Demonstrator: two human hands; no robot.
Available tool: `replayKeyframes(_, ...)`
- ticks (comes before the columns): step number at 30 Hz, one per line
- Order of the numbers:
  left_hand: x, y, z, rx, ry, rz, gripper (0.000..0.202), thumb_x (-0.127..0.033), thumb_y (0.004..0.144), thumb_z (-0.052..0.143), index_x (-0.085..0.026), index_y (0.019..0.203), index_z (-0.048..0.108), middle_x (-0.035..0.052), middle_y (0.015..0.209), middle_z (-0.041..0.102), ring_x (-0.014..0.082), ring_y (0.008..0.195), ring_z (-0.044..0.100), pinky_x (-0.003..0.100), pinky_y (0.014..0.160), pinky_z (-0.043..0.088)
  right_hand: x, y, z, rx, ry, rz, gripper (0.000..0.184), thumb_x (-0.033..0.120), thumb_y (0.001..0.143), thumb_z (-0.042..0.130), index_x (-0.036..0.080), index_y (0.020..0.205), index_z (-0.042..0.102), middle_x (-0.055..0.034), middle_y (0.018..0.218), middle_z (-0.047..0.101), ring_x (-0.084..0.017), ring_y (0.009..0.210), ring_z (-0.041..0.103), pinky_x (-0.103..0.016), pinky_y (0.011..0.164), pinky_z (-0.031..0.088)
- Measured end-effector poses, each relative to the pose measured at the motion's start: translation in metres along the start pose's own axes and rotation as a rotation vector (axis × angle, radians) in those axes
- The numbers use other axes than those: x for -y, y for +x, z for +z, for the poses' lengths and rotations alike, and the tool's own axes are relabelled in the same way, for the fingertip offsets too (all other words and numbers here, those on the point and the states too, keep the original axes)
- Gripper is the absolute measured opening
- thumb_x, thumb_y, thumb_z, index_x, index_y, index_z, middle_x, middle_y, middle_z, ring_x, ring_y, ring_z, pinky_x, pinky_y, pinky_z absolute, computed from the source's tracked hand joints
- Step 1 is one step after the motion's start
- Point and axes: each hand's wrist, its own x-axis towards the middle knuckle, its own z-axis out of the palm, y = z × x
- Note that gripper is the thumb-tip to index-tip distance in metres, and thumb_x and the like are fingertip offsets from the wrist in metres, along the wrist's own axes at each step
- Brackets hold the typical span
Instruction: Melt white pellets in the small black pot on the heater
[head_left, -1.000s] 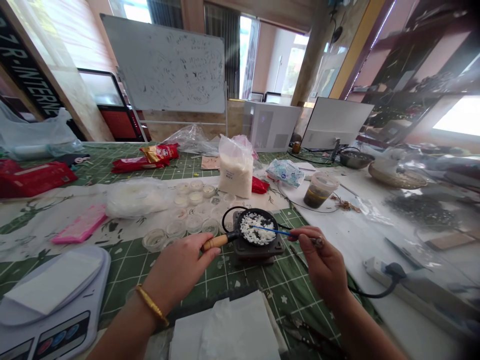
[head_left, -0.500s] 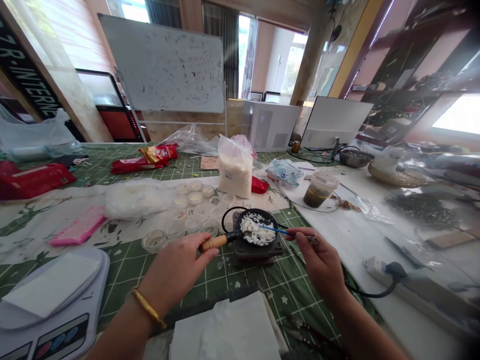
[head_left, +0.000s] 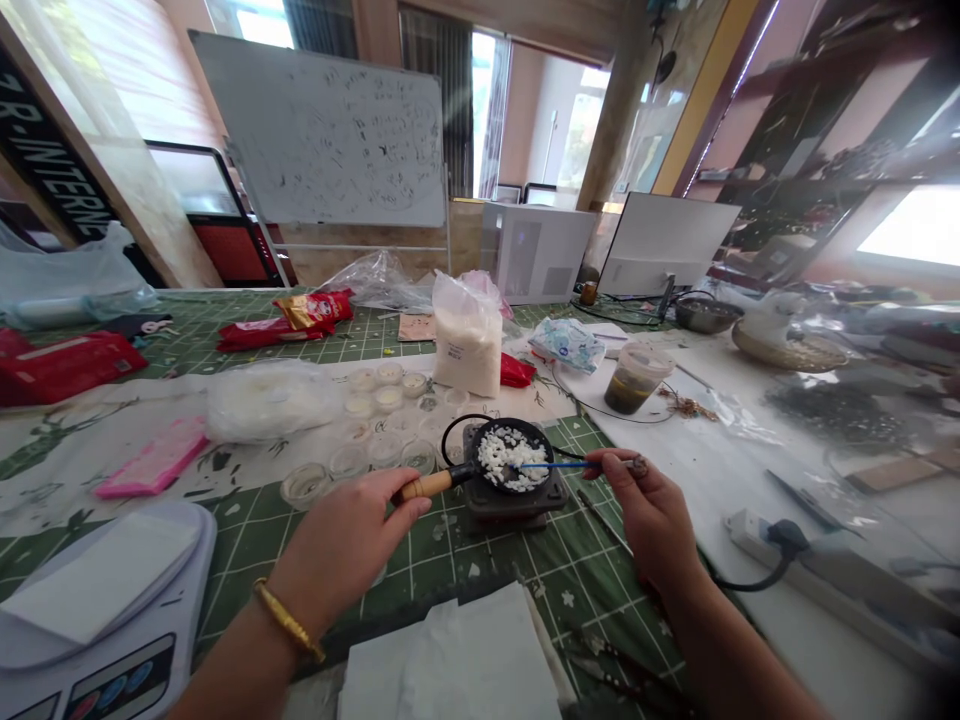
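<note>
My left hand [head_left: 352, 535] is closed round the wooden handle [head_left: 424, 486] of a small black pan [head_left: 541, 447] that rests on a dark little burner [head_left: 514, 500]. White wax-like chunks [head_left: 510, 458] fill the pan. My right hand [head_left: 646, 510] pinches a thin blue stirring stick [head_left: 555, 464], its tip down among the chunks. A gold bangle circles my left wrist.
Several small clear cups [head_left: 375, 420] stand behind the pan, beside a bag of white granules [head_left: 469, 340]. A kitchen scale [head_left: 90, 610] sits at the near left, white tissues [head_left: 457, 660] at the front. A power strip [head_left: 780, 550] and its cable lie to the right; a tub of dark liquid [head_left: 634, 378] stands beyond.
The stick's tip has shifted a little inside the pan and the chunks have been pushed about. My right hand has moved slightly. The left hand keeps its hold on the handle.
</note>
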Motion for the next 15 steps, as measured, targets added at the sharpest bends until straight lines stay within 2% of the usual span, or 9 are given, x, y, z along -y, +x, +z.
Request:
replayKeyframes(3,0.001,0.001,0.002,-0.007,0.003,-0.007,0.034,-0.042,0.088,0.043,-0.024,0.105,0.065,0.0018,0.093,0.071,0.0224,0.082,0.064,0.030,0.068,0.042,0.003,0.000,-0.004,-0.066,0.004,-0.029,0.022,0.039,0.087,0.055,0.021,0.088,0.068,-0.0008,0.073,0.067,-0.015,0.073,0.061,-0.027,0.073,0.047)
replayKeyframes(7,0.001,0.001,0.003,-0.016,0.004,-0.021,0.035,-0.043,0.086,0.046,-0.023,0.109,0.064,0.0033,0.102,0.070,0.0235,0.089,0.063,0.031,0.073,0.043,0.006,0.005,-0.005,0.025,-0.038,-0.029,0.025,0.041,0.086,0.055,0.020,0.083,0.067,-0.0011,0.069,0.064,-0.016,0.071,0.059,-0.028,0.071,0.046)
replayKeyframes(12,-0.002,0.000,0.001,-0.001,-0.012,0.004,0.036,-0.040,0.088,0.044,-0.023,0.111,0.064,0.0024,0.105,0.070,0.0225,0.091,0.063,0.030,0.074,0.044,0.010,0.014,-0.007,-0.047,-0.068,-0.001,0.026,0.043,0.085,0.054,0.020,0.082,0.066,-0.0008,0.068,0.063,-0.016,0.071,0.058,-0.029,0.073,0.044)
replayKeyframes(15,-0.003,0.001,0.001,-0.007,0.009,0.000,0.036,-0.041,0.087,0.045,-0.023,0.111,0.065,0.0023,0.101,0.071,0.0229,0.088,0.064,0.030,0.072,0.045,0.016,0.023,-0.011,0.022,-0.097,0.013,0.028,0.045,0.085,0.053,0.020,0.082,0.065,-0.0003,0.066,0.063,-0.016,0.068,0.058,-0.028,0.069,0.044)
